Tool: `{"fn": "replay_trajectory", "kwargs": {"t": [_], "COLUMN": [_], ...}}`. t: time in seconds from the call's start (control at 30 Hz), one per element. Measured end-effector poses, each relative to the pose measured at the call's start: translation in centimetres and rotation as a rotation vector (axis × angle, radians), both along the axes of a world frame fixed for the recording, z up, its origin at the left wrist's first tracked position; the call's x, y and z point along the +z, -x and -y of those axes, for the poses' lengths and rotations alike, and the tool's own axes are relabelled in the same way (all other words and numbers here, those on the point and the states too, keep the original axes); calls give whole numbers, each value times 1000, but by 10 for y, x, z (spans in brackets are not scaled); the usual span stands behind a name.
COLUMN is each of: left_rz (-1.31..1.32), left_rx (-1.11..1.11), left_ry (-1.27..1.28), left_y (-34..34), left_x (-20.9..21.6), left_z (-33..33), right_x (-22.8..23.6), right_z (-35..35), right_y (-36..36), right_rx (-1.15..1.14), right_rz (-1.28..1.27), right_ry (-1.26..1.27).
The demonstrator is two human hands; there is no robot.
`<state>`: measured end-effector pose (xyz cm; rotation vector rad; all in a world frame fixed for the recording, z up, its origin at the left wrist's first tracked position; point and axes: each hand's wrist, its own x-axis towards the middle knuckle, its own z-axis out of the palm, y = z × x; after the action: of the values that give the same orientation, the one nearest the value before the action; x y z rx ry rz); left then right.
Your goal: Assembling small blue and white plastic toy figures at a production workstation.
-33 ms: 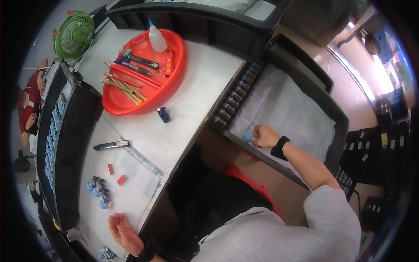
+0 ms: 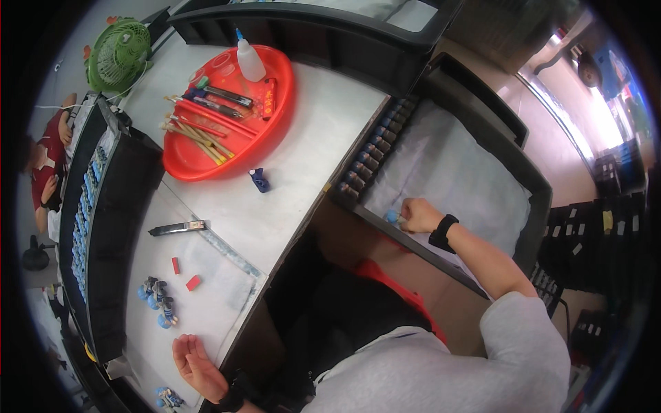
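My right hand is closed on a small figurine with a light blue head, at the near left corner of a dark tray. The fingers hide most of the figurine's body. A row of similar figurines stands along the tray's left side. My left hand rests at the table edge, fingers stretched out and loosely curled, with nothing in it. Just beyond it lies a cluster of blue-headed figurines, and more figurines lie near the bottom edge.
A red basin holds brushes, pens and a white squeeze bottle. A utility knife, two red blocks and a dark blue piece lie on the table. A black bin of figurines stands left; another person is beyond.
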<state>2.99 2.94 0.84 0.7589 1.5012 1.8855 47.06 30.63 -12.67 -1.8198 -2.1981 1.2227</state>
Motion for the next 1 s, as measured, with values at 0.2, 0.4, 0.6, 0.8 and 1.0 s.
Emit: {"fn": "replay_trajectory", "kwargs": {"t": [0.2,0.4,0.6,0.8,1.0], "left_rz": [-20,-40,-319,-880,-189], "left_rx": [40,57,-37,53,-141], "left_ry": [-27,129,448,822,392], "left_y": [-2,-18,3,52,33], "left_x": [10,17,66,72,70], "left_z": [7,-17,-23,-38,-29], "right_x": [-12,-24,26,121,175], "right_z": [1,1,-4,26,74], "right_y": [13,-4,3,81,164], "right_rx": [86,106,49,-74,268], "right_rz": [9,120,-16,-523,-833], "right_ry": [50,55,33,77,35]}}
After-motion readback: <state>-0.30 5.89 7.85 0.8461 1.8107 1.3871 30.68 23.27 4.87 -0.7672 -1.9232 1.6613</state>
